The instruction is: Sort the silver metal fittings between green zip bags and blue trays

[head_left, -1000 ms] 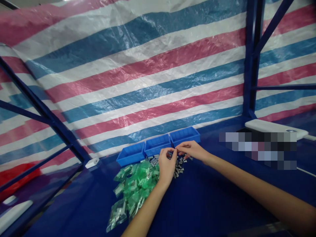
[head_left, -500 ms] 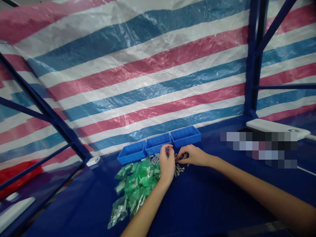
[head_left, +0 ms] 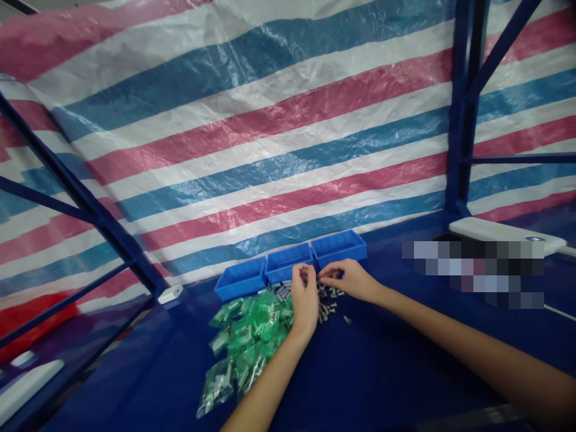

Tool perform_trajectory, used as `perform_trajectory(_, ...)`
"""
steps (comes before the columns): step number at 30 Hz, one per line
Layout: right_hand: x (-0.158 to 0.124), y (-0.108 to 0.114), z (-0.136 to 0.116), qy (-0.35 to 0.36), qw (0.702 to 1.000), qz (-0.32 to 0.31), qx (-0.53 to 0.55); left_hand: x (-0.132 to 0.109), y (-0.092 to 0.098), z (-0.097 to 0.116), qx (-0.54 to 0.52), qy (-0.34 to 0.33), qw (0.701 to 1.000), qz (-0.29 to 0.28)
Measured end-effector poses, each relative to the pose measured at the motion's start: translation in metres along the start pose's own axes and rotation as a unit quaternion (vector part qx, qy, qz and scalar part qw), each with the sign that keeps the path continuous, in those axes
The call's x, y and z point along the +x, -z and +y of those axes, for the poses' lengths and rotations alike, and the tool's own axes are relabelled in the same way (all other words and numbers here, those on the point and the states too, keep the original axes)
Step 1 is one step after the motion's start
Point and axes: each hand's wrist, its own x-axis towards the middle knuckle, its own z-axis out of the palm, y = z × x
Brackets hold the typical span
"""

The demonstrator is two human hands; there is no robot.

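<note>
My left hand [head_left: 305,303] is upright over the loose metal parts, its fingers curled in toward the thumb. Whatever lies inside them is too small to make out. Close on its right, my right hand [head_left: 353,279] has thumb and fingertips pinched together and pointing at the left hand. I cannot tell what is in that pinch. Beneath and between the hands lie small screw-like metal pieces [head_left: 324,311], and silvery cylindrical pieces [head_left: 282,291] show left of my left hand. A heap of small green-tinted and clear plastic bags [head_left: 252,330] lies beside my left forearm.
Behind the hands, three blue bins stand in a row: left [head_left: 240,279], middle [head_left: 288,264], right [head_left: 339,246]. A small white block [head_left: 170,294] sits at the left. To the right is a white object [head_left: 504,234] beside a blurred-out patch. Blue metal posts frame a striped sheet.
My right hand has lifted slightly off the metal pieces, its fingertips now higher and nearer my left hand. More pieces show below it, one lying apart. My left hand has barely moved.
</note>
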Motion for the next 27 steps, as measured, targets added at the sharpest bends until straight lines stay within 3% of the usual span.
perform_trajectory(4,0.005,0.004,-0.006,-0.035,0.983,0.074,0.162,0.0,0.0,-0.001,0.001,0.003,1.0,-0.014)
perform_trajectory(8,0.002,0.002,-0.013,-0.071,0.967,0.06,0.236,0.002,-0.001,-0.007,0.002,-0.015,0.999,-0.039)
perform_trajectory(18,0.003,0.0,-0.009,-0.026,0.984,0.054,0.167,0.0,0.001,0.002,0.025,-0.044,0.998,-0.039)
perform_trajectory(27,0.001,0.001,-0.018,-0.041,0.978,0.041,0.202,0.003,-0.001,-0.003,0.028,-0.052,0.997,-0.053)
